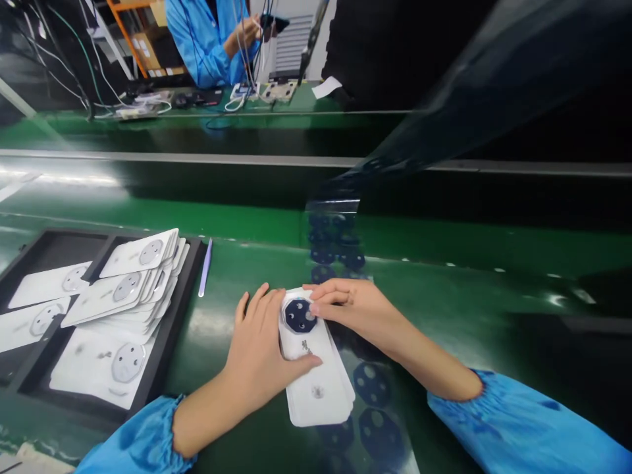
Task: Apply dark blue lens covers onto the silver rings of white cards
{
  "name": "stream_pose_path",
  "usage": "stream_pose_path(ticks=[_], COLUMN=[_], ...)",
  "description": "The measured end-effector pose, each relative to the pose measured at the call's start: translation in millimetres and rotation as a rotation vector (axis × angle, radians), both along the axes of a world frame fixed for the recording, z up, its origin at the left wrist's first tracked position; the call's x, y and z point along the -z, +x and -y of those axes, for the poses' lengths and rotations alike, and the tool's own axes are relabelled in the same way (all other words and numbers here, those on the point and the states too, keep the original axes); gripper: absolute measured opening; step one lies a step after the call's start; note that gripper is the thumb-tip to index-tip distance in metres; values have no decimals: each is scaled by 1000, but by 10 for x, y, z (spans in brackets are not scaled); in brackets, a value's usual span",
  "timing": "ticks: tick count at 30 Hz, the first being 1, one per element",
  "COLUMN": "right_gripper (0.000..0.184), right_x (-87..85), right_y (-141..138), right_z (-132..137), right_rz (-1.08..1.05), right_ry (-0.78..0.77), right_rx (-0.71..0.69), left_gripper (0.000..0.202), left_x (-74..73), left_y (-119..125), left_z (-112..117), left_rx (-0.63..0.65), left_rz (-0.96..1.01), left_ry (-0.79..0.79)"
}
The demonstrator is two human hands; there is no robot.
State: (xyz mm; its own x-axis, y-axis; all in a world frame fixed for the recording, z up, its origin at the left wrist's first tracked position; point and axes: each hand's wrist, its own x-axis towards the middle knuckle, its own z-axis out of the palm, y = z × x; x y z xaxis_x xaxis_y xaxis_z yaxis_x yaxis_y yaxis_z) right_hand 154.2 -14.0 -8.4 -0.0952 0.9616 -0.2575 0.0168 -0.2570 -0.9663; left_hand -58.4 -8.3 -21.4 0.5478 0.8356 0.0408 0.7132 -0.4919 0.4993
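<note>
A white flat panel (pixel 316 382) lies on the green table in front of me, on top of others like it. A dark round sticker (pixel 299 316) sits at its upper end. My left hand (pixel 261 349) rests flat on the panel's left edge, its thumb lying across the panel. My right hand (pixel 353 306) comes from the right, fingers together, their tips pressing beside the dark sticker. A clear film strip (pixel 372 388) with several dark round stickers runs under the panel and away up the table.
A black tray (pixel 162 355) at the left holds a fanned stack of white panels (pixel 128 289). A lilac stick (pixel 205 266) lies beside it. Across the far bench a person in a blue coat (pixel 202 36) handles cables.
</note>
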Motion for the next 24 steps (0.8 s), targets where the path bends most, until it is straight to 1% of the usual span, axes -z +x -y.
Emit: stream_pose_path(ticks=[7,12,20,24], right_gripper=[29,26,20,22], right_x=[-14,-40,3,-7], right_y=[67,74,84,89], right_z=[-51,-78,-69,-68], right_rz=[13,7,32,19], right_ry=[-89,-141,-106,-107], right_rx=[-28,-32,-9,-11], left_gripper=[103,99,101,101], left_x=[9,0,6,12], left_y=[16,19,12,8], left_z=[-20,-22,-31,-38], left_rx=[29,40,56,62], left_rz=[-22,-31,-44,-42], left_ry=[25,36,51,56])
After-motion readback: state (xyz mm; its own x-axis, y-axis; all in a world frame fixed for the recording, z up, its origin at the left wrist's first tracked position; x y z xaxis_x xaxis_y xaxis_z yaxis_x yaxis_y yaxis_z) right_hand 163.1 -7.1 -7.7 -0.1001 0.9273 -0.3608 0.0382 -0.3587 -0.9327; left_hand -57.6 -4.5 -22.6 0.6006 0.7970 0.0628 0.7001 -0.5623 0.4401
